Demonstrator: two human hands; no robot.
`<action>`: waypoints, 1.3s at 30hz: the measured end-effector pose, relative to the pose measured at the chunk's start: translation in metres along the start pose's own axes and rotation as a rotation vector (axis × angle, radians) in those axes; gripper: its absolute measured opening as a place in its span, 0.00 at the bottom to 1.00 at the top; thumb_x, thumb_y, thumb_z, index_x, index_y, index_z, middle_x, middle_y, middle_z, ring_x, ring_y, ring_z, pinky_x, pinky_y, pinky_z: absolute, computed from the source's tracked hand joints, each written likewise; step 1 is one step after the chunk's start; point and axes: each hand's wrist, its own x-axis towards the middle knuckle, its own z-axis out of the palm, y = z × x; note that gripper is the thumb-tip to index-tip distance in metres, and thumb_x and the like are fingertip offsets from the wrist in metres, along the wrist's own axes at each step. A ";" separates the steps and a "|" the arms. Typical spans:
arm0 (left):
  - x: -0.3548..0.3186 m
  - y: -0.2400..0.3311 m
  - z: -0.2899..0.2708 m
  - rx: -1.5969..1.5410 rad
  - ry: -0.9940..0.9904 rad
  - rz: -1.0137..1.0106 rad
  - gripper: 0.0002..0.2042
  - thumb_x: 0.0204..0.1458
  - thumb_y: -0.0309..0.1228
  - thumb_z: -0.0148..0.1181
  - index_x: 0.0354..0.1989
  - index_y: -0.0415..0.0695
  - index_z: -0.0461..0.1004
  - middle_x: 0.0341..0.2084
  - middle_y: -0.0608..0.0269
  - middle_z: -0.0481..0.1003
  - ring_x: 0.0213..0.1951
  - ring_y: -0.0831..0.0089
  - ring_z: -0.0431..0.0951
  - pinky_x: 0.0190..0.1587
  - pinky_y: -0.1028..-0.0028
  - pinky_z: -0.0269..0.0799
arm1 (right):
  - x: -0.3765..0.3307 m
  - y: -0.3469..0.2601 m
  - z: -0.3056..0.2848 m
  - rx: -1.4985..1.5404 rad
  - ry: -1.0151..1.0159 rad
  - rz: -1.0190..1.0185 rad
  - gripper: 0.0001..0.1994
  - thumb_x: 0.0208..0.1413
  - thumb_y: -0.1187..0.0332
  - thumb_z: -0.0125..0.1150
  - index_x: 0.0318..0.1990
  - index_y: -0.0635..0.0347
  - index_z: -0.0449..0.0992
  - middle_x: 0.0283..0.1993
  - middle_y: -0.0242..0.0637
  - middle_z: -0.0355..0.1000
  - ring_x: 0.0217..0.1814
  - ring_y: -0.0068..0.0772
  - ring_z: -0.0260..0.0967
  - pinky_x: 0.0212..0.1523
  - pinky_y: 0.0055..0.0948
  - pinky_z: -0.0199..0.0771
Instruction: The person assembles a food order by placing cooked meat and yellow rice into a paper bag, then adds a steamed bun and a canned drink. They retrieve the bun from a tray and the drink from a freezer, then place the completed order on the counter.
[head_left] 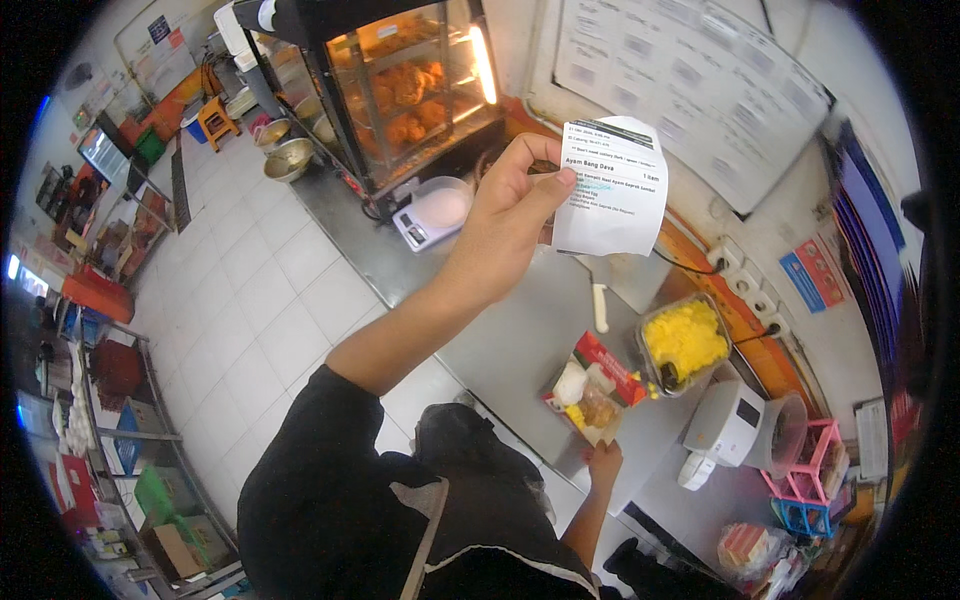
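My left hand is raised above the counter and pinches a printed paper receipt between thumb and fingers. The slip curls a little at its lower edge. Lower down, the fingers of my right hand close on the near edge of a red and white paper food box. The box lies open, with white rice, a brown fried piece and bits of yellow food inside. Just beyond it stands a clear plastic container heaped with crumbly yellow food.
A white-handled utensil lies on the steel counter. Further left are a kitchen scale and a lit glass cabinet of fried chicken. To the right sit a white machine and a pink rack. Sockets line the wall.
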 end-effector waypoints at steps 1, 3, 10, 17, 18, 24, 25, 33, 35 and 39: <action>-0.007 -0.007 0.016 0.000 -0.010 -0.003 0.07 0.65 0.30 0.51 0.48 0.45 0.64 0.39 0.61 0.78 0.39 0.78 0.79 0.38 0.77 0.77 | -0.013 0.013 -0.017 0.074 0.001 -0.002 0.14 0.66 0.69 0.46 0.45 0.72 0.74 0.24 0.44 0.77 0.20 0.32 0.76 0.21 0.30 0.76; -0.022 -0.024 0.053 -0.015 -0.022 -0.023 0.07 0.65 0.30 0.50 0.48 0.45 0.64 0.40 0.61 0.78 0.40 0.78 0.79 0.38 0.77 0.77 | -0.037 0.041 -0.051 0.124 0.024 -0.013 0.14 0.65 0.68 0.44 0.48 0.71 0.71 0.25 0.48 0.77 0.21 0.34 0.76 0.21 0.30 0.77; -0.075 -0.090 0.202 -0.052 -0.168 -0.113 0.08 0.66 0.29 0.48 0.50 0.45 0.62 0.44 0.59 0.77 0.44 0.74 0.80 0.42 0.70 0.80 | -0.075 0.129 -0.156 -0.070 0.131 0.008 0.12 0.63 0.69 0.48 0.45 0.71 0.72 0.25 0.47 0.77 0.22 0.42 0.77 0.28 0.37 0.78; -0.118 -0.127 0.290 -0.074 -0.327 -0.208 0.13 0.65 0.27 0.46 0.56 0.43 0.61 0.49 0.57 0.75 0.50 0.71 0.78 0.51 0.64 0.78 | -0.060 0.161 -0.191 -0.397 0.256 -0.084 0.21 0.59 0.66 0.48 0.57 0.68 0.67 0.45 0.53 0.77 0.45 0.40 0.79 0.37 0.34 0.81; -0.120 -0.130 0.298 -0.077 -0.348 -0.210 0.13 0.65 0.27 0.45 0.57 0.43 0.61 0.50 0.57 0.74 0.51 0.70 0.78 0.51 0.64 0.78 | -0.056 0.160 -0.193 -0.063 0.170 -0.017 0.22 0.58 0.66 0.48 0.59 0.68 0.66 0.49 0.53 0.75 0.48 0.41 0.77 0.40 0.36 0.81; -0.120 -0.152 0.335 -0.066 -0.462 -0.270 0.14 0.65 0.25 0.43 0.58 0.43 0.59 0.51 0.55 0.73 0.50 0.69 0.78 0.49 0.65 0.79 | -0.060 0.149 -0.216 0.745 0.023 0.149 0.28 0.56 0.64 0.47 0.63 0.69 0.60 0.55 0.49 0.70 0.51 0.47 0.74 0.50 0.46 0.82; -0.119 -0.157 0.342 -0.079 -0.470 -0.287 0.13 0.65 0.25 0.43 0.57 0.44 0.59 0.49 0.55 0.74 0.49 0.70 0.78 0.48 0.67 0.79 | -0.067 0.152 -0.223 0.773 0.048 0.139 0.28 0.56 0.64 0.47 0.63 0.70 0.60 0.54 0.49 0.70 0.51 0.47 0.74 0.49 0.46 0.82; -0.120 -0.257 0.387 -0.022 -0.546 -0.396 0.12 0.65 0.25 0.42 0.56 0.44 0.58 0.43 0.54 0.77 0.41 0.75 0.80 0.40 0.75 0.77 | -0.129 0.226 -0.306 0.971 0.459 0.089 0.22 0.59 0.59 0.48 0.56 0.63 0.68 0.54 0.45 0.71 0.52 0.45 0.73 0.51 0.51 0.77; -0.140 -0.315 0.390 -0.067 -0.579 -0.354 0.13 0.65 0.25 0.43 0.56 0.44 0.57 0.41 0.53 0.78 0.39 0.76 0.80 0.38 0.76 0.77 | -0.138 0.249 -0.335 0.966 0.510 0.134 0.24 0.61 0.59 0.47 0.59 0.66 0.66 0.54 0.45 0.71 0.53 0.43 0.73 0.51 0.49 0.78; -0.232 -0.461 0.376 0.498 -0.565 -0.539 0.18 0.58 0.19 0.44 0.57 0.42 0.60 0.42 0.52 0.76 0.43 0.69 0.79 0.40 0.70 0.78 | -0.150 0.292 -0.401 0.989 0.614 0.075 0.21 0.57 0.63 0.47 0.56 0.66 0.67 0.54 0.46 0.70 0.51 0.48 0.73 0.50 0.50 0.78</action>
